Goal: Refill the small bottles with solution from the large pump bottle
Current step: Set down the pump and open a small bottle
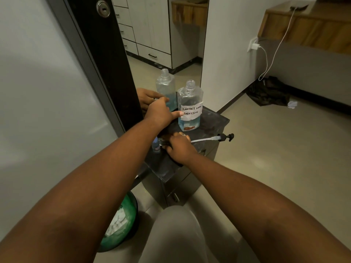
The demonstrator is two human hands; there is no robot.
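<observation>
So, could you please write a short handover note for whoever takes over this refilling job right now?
Left hand: reaching toward the mirror, thumb near the large bottle's label; what it holds, if anything, I cannot tell.
Right hand: curled over something on the dark cabinet top; what it grips is hidden.
Large bottle: upright, uncapped, blue solution low in it.
Pump head: removed, lying on the top right of the right hand.
Small bottle: blue, just left of the right hand.
Done: pump taken off.
Left: whether any small bottle is filled cannot be seen; check, fill, recap.
</observation>
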